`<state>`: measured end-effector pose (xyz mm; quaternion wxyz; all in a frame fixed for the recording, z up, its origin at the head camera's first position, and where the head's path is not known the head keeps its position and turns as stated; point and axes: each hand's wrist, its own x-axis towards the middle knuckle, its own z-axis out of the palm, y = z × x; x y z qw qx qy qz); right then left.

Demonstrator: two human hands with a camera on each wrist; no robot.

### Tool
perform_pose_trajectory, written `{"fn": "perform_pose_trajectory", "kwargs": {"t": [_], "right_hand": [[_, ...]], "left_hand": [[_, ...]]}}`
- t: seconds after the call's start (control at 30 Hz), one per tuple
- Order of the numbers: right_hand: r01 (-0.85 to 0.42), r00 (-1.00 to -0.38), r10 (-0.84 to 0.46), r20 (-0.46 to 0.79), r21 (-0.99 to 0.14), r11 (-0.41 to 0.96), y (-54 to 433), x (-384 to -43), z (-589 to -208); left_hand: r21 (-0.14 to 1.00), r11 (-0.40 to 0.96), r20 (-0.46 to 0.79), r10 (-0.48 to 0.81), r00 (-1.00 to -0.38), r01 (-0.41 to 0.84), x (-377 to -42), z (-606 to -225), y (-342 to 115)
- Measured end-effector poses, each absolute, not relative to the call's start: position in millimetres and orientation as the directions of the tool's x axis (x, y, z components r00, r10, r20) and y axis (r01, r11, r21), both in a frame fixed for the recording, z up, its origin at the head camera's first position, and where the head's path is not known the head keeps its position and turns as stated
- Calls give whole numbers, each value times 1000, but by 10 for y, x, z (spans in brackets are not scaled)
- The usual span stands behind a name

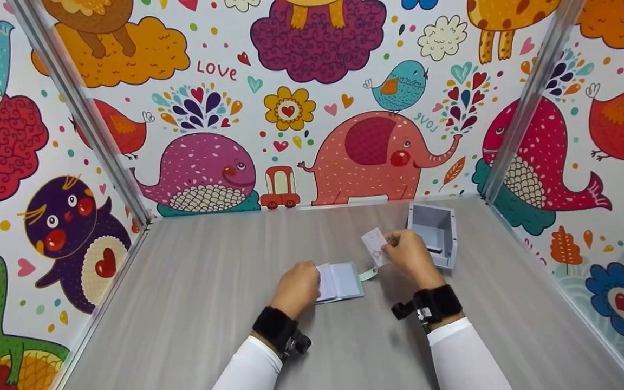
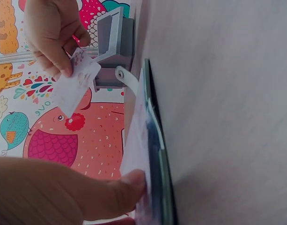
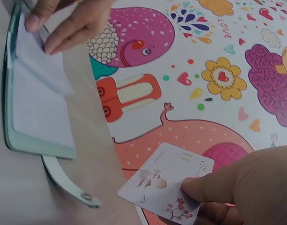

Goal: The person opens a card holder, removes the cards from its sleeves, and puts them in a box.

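A pale green card holder (image 1: 349, 280) lies spread on the table, its clear sleeves showing and its snap strap (image 3: 68, 183) sticking out to the right. My left hand (image 1: 298, 288) holds it at the left side, thumb and fingers (image 3: 70, 35) on the sleeves (image 3: 42, 105). Between thumb and fingers, my right hand (image 1: 409, 254) pinches a white VIP card (image 3: 157, 180) with a chip and a printed blossom branch. The card is in the air, to the upper right of the holder and apart from it.
Behind the right hand stands a grey open box (image 1: 447, 218), with a small dark strip (image 1: 435, 250) visible inside. Cartoon-printed walls (image 1: 290, 151) enclose the wood-grain table (image 1: 209, 303) at the back and both sides.
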<state>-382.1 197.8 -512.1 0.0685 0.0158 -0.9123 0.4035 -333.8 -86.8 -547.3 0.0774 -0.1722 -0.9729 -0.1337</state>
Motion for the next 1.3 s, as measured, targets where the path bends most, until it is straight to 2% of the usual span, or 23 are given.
{"fn": "perform_pose_trajectory", "kwargs": {"t": [0.3, 0.53, 0.87, 1.1, 1.3], "right_hand": [[-58, -978, 103, 180, -714, 698, 2246, -3823, -5036], [21, -964, 198, 178, -692, 721, 2483, -3796, -4968], [92, -947, 272, 173, -666, 741, 2730, -3824, -5052], [80, -938, 252, 239, -557, 827, 2807, -3852, -5188], [39, -964, 166, 209, -506, 861, 2807, -3869, -5273]], "left_hand": [[223, 907, 213, 313, -926, 358, -3340, -5496, -873], [243, 901, 215, 311, -926, 359, -3331, -5502, -883], [244, 901, 212, 311, -927, 358, -3333, -5503, -879], [240, 903, 205, 312, -928, 357, -3327, -5504, -876], [232, 905, 203, 314, -928, 357, -3322, -5499, -863]]}}
